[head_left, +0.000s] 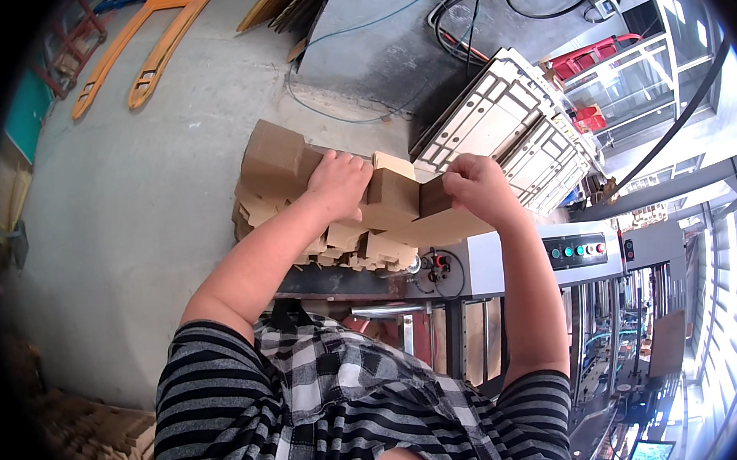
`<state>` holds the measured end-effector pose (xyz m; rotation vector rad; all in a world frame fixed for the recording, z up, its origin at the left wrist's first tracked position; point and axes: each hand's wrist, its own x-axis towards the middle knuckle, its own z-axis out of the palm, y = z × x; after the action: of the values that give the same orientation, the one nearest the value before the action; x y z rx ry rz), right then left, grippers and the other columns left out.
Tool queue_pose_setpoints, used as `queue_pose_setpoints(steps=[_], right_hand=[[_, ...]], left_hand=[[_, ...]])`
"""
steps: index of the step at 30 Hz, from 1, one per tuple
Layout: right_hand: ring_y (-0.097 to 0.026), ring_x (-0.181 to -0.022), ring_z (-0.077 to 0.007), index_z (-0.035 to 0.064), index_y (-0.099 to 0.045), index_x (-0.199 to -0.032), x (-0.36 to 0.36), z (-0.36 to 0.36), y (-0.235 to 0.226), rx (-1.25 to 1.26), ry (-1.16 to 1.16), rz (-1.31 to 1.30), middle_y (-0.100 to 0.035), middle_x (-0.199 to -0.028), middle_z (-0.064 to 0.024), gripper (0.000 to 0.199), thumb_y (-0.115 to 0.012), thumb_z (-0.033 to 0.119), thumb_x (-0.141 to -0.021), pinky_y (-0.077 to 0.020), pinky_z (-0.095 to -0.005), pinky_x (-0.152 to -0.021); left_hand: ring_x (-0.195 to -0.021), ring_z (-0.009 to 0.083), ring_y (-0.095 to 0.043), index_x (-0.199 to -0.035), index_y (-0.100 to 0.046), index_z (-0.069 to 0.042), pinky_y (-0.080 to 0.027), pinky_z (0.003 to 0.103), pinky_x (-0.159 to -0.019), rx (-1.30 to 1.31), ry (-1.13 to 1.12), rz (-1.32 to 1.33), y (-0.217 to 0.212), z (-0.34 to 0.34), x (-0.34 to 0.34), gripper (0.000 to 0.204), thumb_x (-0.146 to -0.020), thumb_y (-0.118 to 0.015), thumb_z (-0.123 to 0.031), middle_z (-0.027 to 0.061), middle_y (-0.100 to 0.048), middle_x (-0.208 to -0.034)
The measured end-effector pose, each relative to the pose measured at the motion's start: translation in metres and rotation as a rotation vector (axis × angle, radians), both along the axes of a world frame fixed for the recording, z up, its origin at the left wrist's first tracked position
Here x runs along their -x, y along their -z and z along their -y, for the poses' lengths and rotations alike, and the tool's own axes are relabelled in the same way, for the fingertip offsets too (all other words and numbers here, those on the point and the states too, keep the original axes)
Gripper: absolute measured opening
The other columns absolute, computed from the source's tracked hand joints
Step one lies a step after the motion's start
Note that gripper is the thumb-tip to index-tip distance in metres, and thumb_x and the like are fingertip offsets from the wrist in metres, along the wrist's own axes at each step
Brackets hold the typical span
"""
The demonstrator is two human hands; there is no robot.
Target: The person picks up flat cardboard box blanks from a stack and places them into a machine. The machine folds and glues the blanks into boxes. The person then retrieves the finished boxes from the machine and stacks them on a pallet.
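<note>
Right of centre in the frame, a control panel with a row of coloured buttons on a pale grey machine housing; any marks round the buttons too small to read. Lit screen at the lower right edge, contents not legible.

Surface: dark bench top just below centre, bearing a loose pile of flat tan cardboard, edges ragged and uneven. Floor smooth grey concrete, scuffed. Upper left, orange forks lying along the floor. Upper centre, a grey panel with hoses and black cables over it. Upper right, pale boards with dark line patterns, leaning at a slant; red items and glazed framing beyond. Lower left, more stacked cardboard, in dim light.

Cardboard piece at centre, on top of the pile: plain brown, creased, partly folded up into box-like blocks with a trough between, a flap standing towards the right. Left hand laid palm down across its left part, fingers over the far edge; cannot tell how firmly it grips, underside hidden. Right hand at the right end, fingers curled, thumb and forefinger pinching the flap edge. Striped sleeves, checked apron at the lower centre.
</note>
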<state>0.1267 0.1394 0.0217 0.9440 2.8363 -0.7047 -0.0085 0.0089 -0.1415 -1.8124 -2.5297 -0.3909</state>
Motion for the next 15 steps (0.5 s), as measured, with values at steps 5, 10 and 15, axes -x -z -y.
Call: queue_pose_setpoints(steps=[5, 10, 15], right_hand=[[-0.059, -0.105, -0.031, -0.0018, -0.047, -0.125, 0.008, 0.028, 0.037, -0.347, -0.213, -0.209, -0.056, -0.118, -0.021, 0.058, -0.063, 0.012, -0.071, -0.0484, -0.0392, -0.087], [-0.055, -0.113, -0.0307, -0.0019, -0.042, -0.128, 0.015, 0.019, 0.102, -0.695, -0.38, 0.021, -0.053, -0.123, -0.0208, 0.07, -0.071, 0.016, -0.067, -0.045, -0.0379, -0.094], [-0.063, -0.096, -0.0307, -0.001, -0.049, -0.117, 0.029, 0.019, 0.107, -0.505, -0.262, 0.123, -0.062, -0.104, -0.0174, 0.063, -0.077, 0.023, -0.065, -0.0499, -0.0386, -0.085]], left_hand=[[-0.104, 0.0213, -0.051, -0.112, -0.054, -0.007, -0.035, 0.036, -0.091, 0.017, -0.009, 0.024, -0.005, 0.003, 0.002, 0.069, -0.058, -0.081, -0.041, 0.0066, -0.056, -0.104], [-0.108, 0.0234, -0.05, -0.111, -0.054, -0.008, -0.034, 0.039, -0.095, -0.048, -0.002, 0.078, -0.006, -0.003, -0.004, 0.068, -0.056, -0.083, -0.036, 0.007, -0.057, -0.107], [-0.115, 0.0245, -0.049, -0.124, -0.051, -0.009, -0.033, 0.04, -0.101, -0.04, -0.016, 0.095, -0.007, -0.003, -0.003, 0.083, -0.052, -0.086, -0.034, 0.0082, -0.056, -0.116]])
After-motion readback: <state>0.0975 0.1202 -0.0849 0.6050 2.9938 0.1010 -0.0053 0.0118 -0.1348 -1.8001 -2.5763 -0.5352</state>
